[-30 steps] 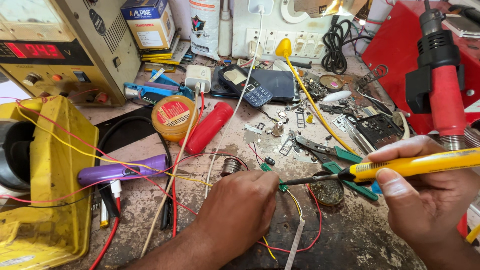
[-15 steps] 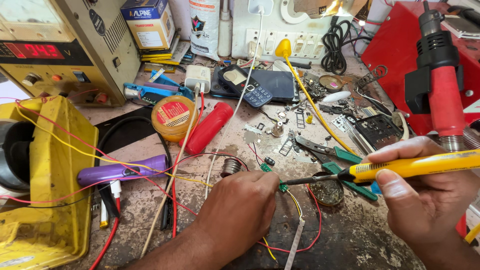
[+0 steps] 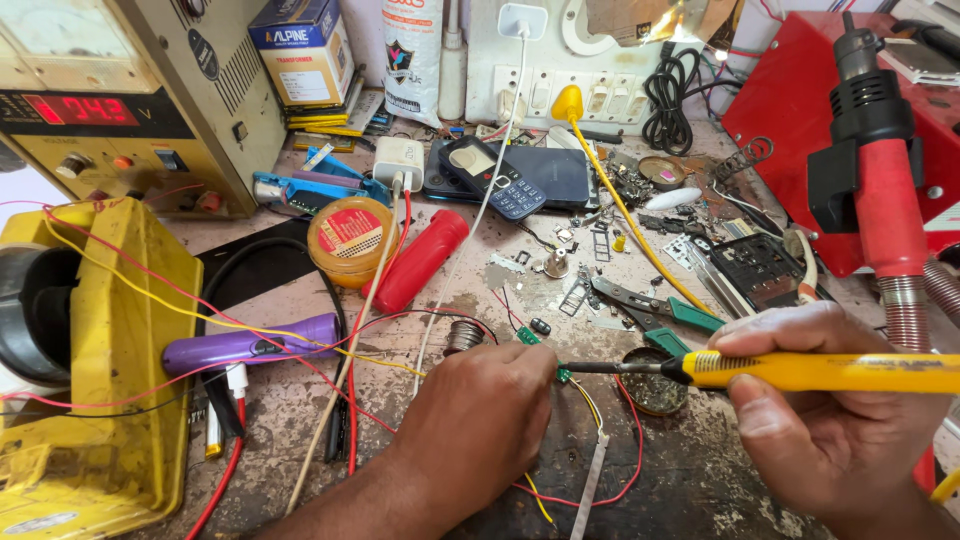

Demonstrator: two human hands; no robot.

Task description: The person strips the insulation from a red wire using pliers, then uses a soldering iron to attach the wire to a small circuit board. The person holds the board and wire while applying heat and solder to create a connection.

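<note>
My right hand [image 3: 825, 425] grips a yellow soldering iron [image 3: 800, 371] like a pen, its dark metal tip pointing left. The tip touches a tiny green circuit board [image 3: 563, 374] pinched at the fingertips of my left hand [image 3: 480, 420], which rests palm down on the bench. A second small green board [image 3: 527, 336] lies just above my left hand. Thin red and yellow wires [image 3: 622, 470] run from the board across the dark worktop. A round tin of flux or tip cleaner [image 3: 653, 393] sits right under the iron's shaft.
A yellow machine [image 3: 95, 360] fills the left edge, a beige power supply with a red display [image 3: 120, 110] stands behind it. A purple tool [image 3: 250, 347], red cylinder [image 3: 420, 260], orange tin [image 3: 350, 238], phones [image 3: 500, 175], green-handled pliers [image 3: 660, 310] and a red hot-air station [image 3: 870, 170] crowd the bench.
</note>
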